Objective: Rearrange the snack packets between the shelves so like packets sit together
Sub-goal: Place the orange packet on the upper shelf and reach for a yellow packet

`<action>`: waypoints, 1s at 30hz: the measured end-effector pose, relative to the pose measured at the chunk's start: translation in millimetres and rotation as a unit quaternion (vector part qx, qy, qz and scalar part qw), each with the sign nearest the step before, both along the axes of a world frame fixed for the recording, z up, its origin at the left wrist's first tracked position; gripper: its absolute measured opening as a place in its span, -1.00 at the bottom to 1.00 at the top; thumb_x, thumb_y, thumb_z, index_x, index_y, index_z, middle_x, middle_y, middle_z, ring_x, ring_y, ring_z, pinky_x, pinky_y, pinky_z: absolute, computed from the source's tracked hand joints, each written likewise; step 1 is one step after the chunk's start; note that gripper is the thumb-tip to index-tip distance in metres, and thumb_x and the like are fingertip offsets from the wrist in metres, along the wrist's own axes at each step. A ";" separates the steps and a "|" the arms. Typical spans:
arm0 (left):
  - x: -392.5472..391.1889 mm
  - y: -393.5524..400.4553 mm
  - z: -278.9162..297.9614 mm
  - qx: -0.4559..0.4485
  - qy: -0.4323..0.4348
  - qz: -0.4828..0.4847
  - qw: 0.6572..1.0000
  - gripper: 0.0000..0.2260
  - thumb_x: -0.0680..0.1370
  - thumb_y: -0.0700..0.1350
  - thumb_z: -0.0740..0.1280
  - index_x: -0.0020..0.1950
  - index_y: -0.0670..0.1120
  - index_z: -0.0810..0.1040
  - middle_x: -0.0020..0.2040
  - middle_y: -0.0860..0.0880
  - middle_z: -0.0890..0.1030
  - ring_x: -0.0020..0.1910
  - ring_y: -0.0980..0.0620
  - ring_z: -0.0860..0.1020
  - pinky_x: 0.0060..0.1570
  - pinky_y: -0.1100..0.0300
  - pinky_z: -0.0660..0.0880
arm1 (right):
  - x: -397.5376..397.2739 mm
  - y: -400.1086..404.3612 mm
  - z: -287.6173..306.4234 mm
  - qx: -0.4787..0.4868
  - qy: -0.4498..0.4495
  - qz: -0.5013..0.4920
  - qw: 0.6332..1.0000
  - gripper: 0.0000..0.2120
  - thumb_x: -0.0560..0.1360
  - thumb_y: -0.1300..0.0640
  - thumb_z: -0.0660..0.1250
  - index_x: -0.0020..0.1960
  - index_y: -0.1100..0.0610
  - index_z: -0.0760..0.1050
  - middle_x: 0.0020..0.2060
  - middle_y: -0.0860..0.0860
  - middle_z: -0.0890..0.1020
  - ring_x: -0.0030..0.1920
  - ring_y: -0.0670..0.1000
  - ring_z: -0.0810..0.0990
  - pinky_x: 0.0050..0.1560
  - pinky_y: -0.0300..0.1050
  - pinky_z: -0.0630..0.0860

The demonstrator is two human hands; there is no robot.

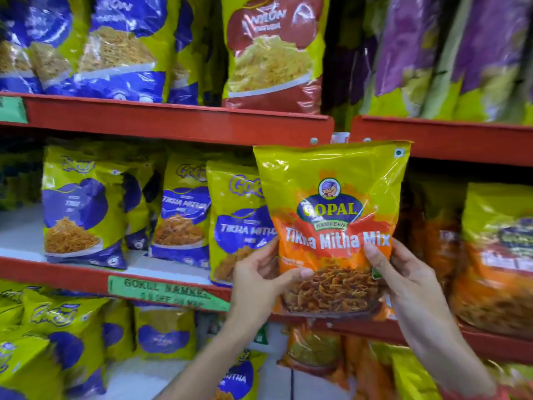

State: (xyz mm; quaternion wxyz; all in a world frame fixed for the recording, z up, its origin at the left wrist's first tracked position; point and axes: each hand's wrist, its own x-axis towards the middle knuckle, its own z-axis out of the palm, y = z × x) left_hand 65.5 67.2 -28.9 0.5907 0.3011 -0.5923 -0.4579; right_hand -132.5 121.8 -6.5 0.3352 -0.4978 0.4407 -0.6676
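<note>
A yellow-and-orange Gopal Tikha Mitha Mix packet (331,215) is held upright in front of the middle shelves, at the gap between two shelf units. My left hand (259,278) grips its lower left edge, thumb on the front. My right hand (403,272) grips its lower right edge. Behind it to the left, yellow-and-blue Tikha Mitha packets (178,212) stand in a row on the middle left shelf (57,269). To the right, a similar yellow-and-orange packet (496,255) stands on the middle right shelf (490,342).
The top left shelf (173,116) carries blue-and-yellow packets (115,47) and one red Nylon packet (274,50). Purple packets (461,53) fill the top right shelf. Lower shelves hold more yellow-blue packets (57,342) and orange packets (314,353). A green handwritten label (167,293) sits on the shelf edge.
</note>
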 end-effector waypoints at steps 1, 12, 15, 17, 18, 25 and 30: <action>-13.9 -1.7 0.6 -0.003 0.004 -0.010 1.000 -0.56 0.30 -0.35 0.53 0.04 0.07 0.59 -0.14 0.20 0.73 -0.06 0.23 0.67 -0.08 0.36 0.57 | -12.3 -0.4 -0.4 -0.005 -0.002 -0.007 1.000 -0.62 0.46 0.01 0.38 0.25 0.06 0.58 0.12 0.01 0.73 0.15 0.05 0.70 0.20 0.06 0.55; -105.0 -35.3 -22.4 0.024 -0.014 -0.040 0.999 -0.47 0.32 -0.34 0.53 0.27 -0.16 0.55 -0.04 0.09 0.73 -0.04 0.21 0.67 -0.08 0.32 0.58 | -87.0 -25.7 -34.4 -0.012 -0.029 -0.057 0.998 -0.30 0.24 -0.31 0.52 0.27 0.02 0.57 0.16 -0.01 0.72 0.20 0.01 0.68 0.11 -0.05 0.65; -110.9 -41.4 -28.4 0.020 -0.032 -0.032 0.999 -0.48 0.32 -0.31 0.53 0.27 -0.18 0.55 -0.01 0.05 0.71 -0.06 0.22 0.66 -0.09 0.34 0.57 | -95.0 -32.8 -46.8 -0.011 -0.028 -0.058 0.998 -0.28 0.32 -0.28 0.48 0.36 0.07 0.51 0.23 0.01 0.68 0.26 0.02 0.64 0.31 0.14 0.52; -111.4 -44.4 -27.0 0.015 -0.045 -0.030 0.998 -0.52 0.34 -0.32 0.52 0.22 -0.10 0.56 -0.09 0.17 0.71 -0.08 0.27 0.66 -0.11 0.37 0.56 | -98.8 -35.9 -48.6 -0.002 -0.004 -0.052 0.999 -0.40 0.42 -0.22 0.44 0.36 0.05 0.51 0.21 -0.03 0.69 0.26 0.00 0.64 0.29 0.10 0.52; -111.1 -43.8 -25.4 0.012 -0.054 -0.033 0.998 -0.54 0.35 -0.32 0.52 0.19 -0.05 0.54 -0.13 0.23 0.70 -0.10 0.31 0.65 -0.12 0.40 0.55 | -98.7 -36.0 -47.8 0.000 0.001 -0.053 0.999 -0.47 0.45 -0.17 0.41 0.34 0.04 0.53 0.18 -0.05 0.71 0.24 -0.02 0.65 0.25 0.06 0.54; -93.9 -32.4 -20.5 0.005 -0.078 -0.038 0.996 -0.56 0.46 -0.16 0.45 0.33 -0.14 0.47 0.17 0.05 0.62 0.09 0.33 0.59 0.09 0.39 0.51 | -69.4 -29.1 -50.4 -0.012 0.040 -0.248 0.968 -0.17 0.43 -0.35 0.33 0.57 -0.03 0.18 0.53 -0.04 0.36 0.52 -0.06 0.33 0.52 0.10 0.27; -56.4 -12.0 -23.5 -0.023 -0.078 -0.009 0.997 -0.75 0.56 -0.05 0.32 0.19 -0.08 0.58 0.12 0.01 0.68 0.14 0.16 0.61 0.11 0.31 0.51 | -9.4 -9.4 -53.6 -0.162 0.122 -0.283 0.937 -0.49 0.64 -0.02 0.20 0.54 0.07 0.24 0.52 -0.01 0.33 0.55 -0.08 0.25 0.54 0.08 0.21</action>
